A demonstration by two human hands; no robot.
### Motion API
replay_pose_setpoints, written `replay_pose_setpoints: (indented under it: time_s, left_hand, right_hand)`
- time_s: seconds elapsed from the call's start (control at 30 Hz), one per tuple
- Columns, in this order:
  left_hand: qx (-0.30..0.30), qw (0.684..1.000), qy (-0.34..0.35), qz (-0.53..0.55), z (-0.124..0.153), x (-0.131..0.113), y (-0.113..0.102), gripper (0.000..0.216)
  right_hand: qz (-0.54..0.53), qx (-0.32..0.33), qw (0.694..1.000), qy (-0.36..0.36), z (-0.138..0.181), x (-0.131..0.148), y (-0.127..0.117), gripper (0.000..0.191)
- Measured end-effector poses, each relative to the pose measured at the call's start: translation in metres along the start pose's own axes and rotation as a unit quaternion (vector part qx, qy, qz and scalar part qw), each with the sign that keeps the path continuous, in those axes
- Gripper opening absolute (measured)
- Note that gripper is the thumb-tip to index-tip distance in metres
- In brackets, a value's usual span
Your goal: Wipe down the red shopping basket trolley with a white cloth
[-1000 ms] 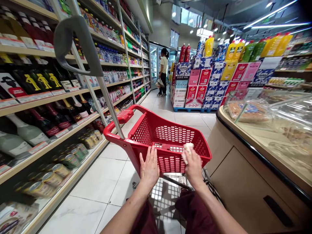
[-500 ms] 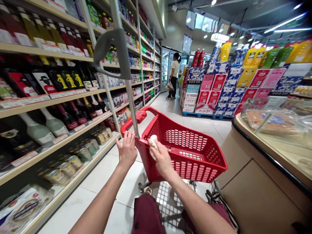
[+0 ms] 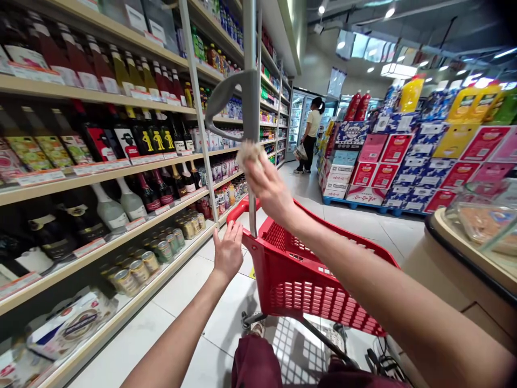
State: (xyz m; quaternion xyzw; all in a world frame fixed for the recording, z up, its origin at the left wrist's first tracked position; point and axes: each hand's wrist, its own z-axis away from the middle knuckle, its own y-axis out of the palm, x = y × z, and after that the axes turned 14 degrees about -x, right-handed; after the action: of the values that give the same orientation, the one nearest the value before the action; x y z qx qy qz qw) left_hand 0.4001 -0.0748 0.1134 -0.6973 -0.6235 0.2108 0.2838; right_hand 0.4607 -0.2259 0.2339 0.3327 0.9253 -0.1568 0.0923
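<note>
A red plastic shopping cart [image 3: 311, 285] stands in front of me, with a perforated basket. From its near left corner rises a grey metal pole [image 3: 251, 48] that carries a looped grey plastic grip [image 3: 230, 105]. My left hand [image 3: 229, 250] has its fingers over the cart's left rim, beside the foot of the pole. In my right hand [image 3: 269, 188] is a bunched whitish cloth [image 3: 249, 155], pressed to the pole just below the grey grip. The hand hides part of the pole, and my right forearm covers some of the basket.
Shelves [image 3: 161, 161] of bottles and cans line the left side. At the right is a counter [image 3: 452, 269] with a packaged food tray [image 3: 484, 221]. Stacked drink cartons [image 3: 371, 156] stand farther back. A person [image 3: 310, 134] holding a bag is near the glass-door fridges.
My right hand has moved up with the cloth, from the cart's rim to the pole below the grey grip. My left hand stays on the rim. The view has shifted slightly left.
</note>
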Motion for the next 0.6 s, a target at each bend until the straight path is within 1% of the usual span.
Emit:
replay_pose_setpoints:
  time_s: [0.07,0.1,0.13,0.17,0.2,0.23,0.3,0.33,0.37,0.4,0.43,0.53,0.6]
  left_hand:
    - [0.0,1.0,0.004,0.004,0.003,0.0,0.0,0.061]
    - [0.0,1.0,0.008,0.005,0.004,0.0,0.0,0.06]
    - [0.0,1.0,0.009,0.004,0.005,0.001,0.0,0.059]
    - [0.001,1.0,0.01,0.002,0.006,0.001,0.0,0.059]
    - [0.002,1.0,0.01,0.0,0.007,0.001,0.001,0.06]
    - [0.003,1.0,0.009,-0.002,0.007,0.002,0.001,0.061]
    - [0.005,1.0,0.007,-0.008,0.008,0.002,0.001,0.064]
    - [0.005,1.0,0.005,-0.011,0.008,0.003,0.002,0.065]
    - [0.005,1.0,0.006,-0.013,0.008,0.003,0.002,0.065]
    - [0.005,1.0,0.009,-0.015,0.008,0.004,0.002,0.066]
    - [0.003,1.0,0.013,-0.015,0.008,0.004,0.002,0.066]
    - [-0.002,1.0,0.026,-0.012,0.009,0.006,0.002,0.065]
    - [-0.006,1.0,0.028,-0.011,0.01,0.005,0.002,0.064]
  right_hand:
    - [-0.027,0.082,0.994,-0.071,0.042,0.011,-0.003,0.045]
    - [-0.035,0.113,0.988,-0.097,0.059,0.016,-0.004,0.045]
    - [-0.042,0.135,0.983,-0.12,0.069,0.018,-0.004,0.046]
    - [-0.045,0.146,0.98,-0.131,0.069,0.018,-0.004,0.047]
    - [-0.041,0.141,0.981,-0.127,0.061,0.016,-0.003,0.048]
    - [-0.031,0.124,0.986,-0.11,0.045,0.012,-0.001,0.049]
    - [-0.002,0.068,0.996,-0.052,0.005,0.002,0.002,0.05]
    - [0.008,0.048,0.998,-0.031,-0.011,-0.002,0.003,0.05]
    - [0.011,0.039,0.999,-0.021,-0.02,-0.004,0.002,0.051]
    - [0.005,0.046,0.999,-0.026,-0.02,-0.003,0.002,0.051]
    - [-0.008,0.068,0.997,-0.044,-0.013,0.0,0.001,0.051]
    - [-0.057,0.159,0.977,-0.128,0.029,0.011,-0.004,0.049]
    - [-0.068,0.189,0.967,-0.154,0.04,0.012,-0.007,0.05]
